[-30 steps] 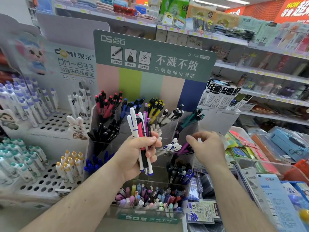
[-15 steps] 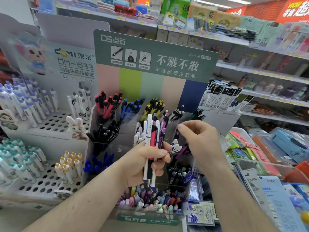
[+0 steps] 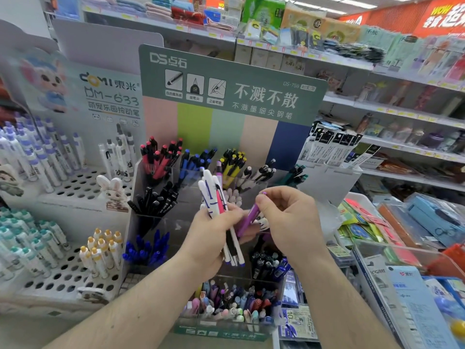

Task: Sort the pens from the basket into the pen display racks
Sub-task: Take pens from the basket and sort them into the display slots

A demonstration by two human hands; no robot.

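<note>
Between both hands (image 3: 251,222), right pinches purple pen (image 3: 247,220).

Shop shelves (image 3: 392,114) behind with blurred packaged goods, maybe tissue packs (image 3: 264,8); rabbit figurine (image 3: 112,191) left; stationery packets (image 3: 362,222) right.

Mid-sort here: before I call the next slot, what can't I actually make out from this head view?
- Purple pen: the right hand pinches it; its lower end is hidden behind the pen bundle in the left hand.
- Basket: not identifiable anywhere in the head view.
- Middle rack compartments: largely covered by both hands.
- Upper shelf goods: blurred, labels unreadable.
</note>
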